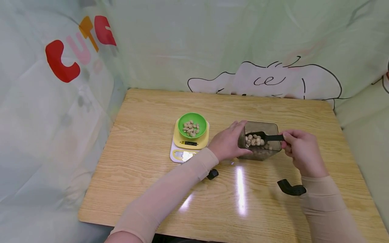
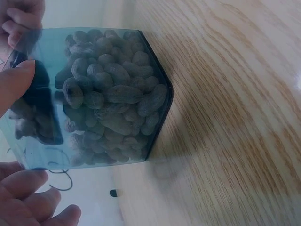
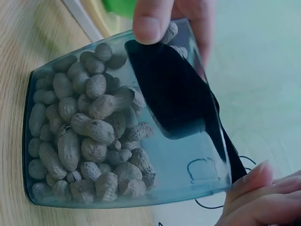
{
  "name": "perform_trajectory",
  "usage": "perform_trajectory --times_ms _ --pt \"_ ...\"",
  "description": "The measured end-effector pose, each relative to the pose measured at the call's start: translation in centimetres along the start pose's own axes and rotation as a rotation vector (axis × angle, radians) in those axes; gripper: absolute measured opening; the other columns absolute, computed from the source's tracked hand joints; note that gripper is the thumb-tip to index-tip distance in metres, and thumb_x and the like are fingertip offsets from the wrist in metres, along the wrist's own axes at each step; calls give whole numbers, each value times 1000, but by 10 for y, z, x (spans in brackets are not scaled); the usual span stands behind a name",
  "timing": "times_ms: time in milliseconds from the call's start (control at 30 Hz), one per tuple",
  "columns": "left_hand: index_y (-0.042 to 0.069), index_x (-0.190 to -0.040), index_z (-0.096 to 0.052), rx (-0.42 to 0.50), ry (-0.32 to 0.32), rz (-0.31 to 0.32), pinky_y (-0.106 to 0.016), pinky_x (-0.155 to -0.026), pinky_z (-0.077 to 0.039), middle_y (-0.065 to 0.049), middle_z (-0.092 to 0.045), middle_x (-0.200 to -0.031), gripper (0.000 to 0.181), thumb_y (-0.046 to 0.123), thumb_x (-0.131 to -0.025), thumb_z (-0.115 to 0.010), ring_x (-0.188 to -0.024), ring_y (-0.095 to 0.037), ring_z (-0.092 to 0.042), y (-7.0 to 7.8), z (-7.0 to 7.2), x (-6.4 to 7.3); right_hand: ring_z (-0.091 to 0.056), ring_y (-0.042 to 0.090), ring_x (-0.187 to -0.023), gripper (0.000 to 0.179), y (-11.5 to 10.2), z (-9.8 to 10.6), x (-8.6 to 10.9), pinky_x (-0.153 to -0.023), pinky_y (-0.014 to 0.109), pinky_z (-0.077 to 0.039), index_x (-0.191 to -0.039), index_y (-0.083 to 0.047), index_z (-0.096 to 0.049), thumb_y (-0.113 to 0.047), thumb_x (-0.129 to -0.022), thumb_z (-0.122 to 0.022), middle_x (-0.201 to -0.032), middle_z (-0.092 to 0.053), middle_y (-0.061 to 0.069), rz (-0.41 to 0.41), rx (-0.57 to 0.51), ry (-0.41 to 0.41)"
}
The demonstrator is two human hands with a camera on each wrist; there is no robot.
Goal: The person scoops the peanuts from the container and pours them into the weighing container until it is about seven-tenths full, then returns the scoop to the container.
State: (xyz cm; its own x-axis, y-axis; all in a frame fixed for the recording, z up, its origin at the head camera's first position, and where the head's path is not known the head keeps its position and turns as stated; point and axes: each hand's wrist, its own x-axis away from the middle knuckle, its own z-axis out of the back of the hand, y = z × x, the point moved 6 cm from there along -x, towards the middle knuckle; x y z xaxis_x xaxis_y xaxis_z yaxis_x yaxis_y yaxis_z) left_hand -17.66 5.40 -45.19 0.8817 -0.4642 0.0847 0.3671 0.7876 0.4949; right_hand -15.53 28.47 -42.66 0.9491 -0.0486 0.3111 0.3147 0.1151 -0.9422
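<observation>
My left hand [image 1: 226, 143] holds the left side of a clear smoky plastic container [image 1: 256, 155], thumb at the front and fingers at the back. Peanuts in their shells [image 2: 117, 94] fill its lower part. My right hand [image 1: 304, 152] grips the handle of a black scoop [image 3: 169, 94], which reaches over the container's right rim. The scoop's bowl sits inside near the top, loaded with peanuts [image 1: 254, 140]. In the right wrist view, the left thumb lies against the container wall beside the scoop's tip.
To the left, a yellow and white kitchen scale [image 1: 176, 143] bears a green bowl [image 1: 199, 118] with several peanuts [image 1: 190, 129] in it. The wooden table [image 1: 146, 135] meets fabric walls at the back and sides. Black pieces show by both wrists.
</observation>
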Motion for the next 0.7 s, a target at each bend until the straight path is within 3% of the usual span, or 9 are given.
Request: perform_trajectory --times_ms 100,233,367,500,700 --pt "25 -174 -15 1 1 1 -38 -105 -63 -8 -30 -179 113 67 -90 -78 -147 -29 -58 0 0 0 -50 8 -57 29 3 4 0 -46 25 -36 -102 -16 -76 -19 -115 -50 -70 -63 -3 -43 -100 -42" --pt "26 -174 -15 5 1 7 -37 -101 -64 -7 -29 -179 113 67 -90 -78 -145 -29 -61 -1 0 0 -50 7 -56 32 5 6 1 -44 24 -35 -99 -17 -78 -15 -114 -49 -70 -62 -1 -67 -216 -82" --pt "28 -174 -15 14 2 17 -36 -93 -66 -7 -29 -179 113 67 -90 -78 -136 -30 -68 -2 -1 -1 -50 7 -55 33 7 8 1 -47 28 -25 -99 -14 -78 -13 -114 -49 -71 -62 0 -80 -311 -94" --pt "29 -174 -15 27 0 19 -36 -87 -67 -8 -29 -179 113 66 -89 -80 -127 -31 -72 -1 0 -1 -50 8 -55 34 7 10 1 -50 31 -18 -99 -10 -78 -12 -114 -48 -69 -62 1 -80 -373 -91" --pt "30 -173 -17 48 3 13 -39 -88 -66 -11 -31 -178 112 66 -88 -81 -123 -33 -74 -1 1 0 -49 9 -56 31 8 13 1 -51 29 -17 -99 -7 -77 -13 -113 -51 -71 -61 3 -68 -429 -92"
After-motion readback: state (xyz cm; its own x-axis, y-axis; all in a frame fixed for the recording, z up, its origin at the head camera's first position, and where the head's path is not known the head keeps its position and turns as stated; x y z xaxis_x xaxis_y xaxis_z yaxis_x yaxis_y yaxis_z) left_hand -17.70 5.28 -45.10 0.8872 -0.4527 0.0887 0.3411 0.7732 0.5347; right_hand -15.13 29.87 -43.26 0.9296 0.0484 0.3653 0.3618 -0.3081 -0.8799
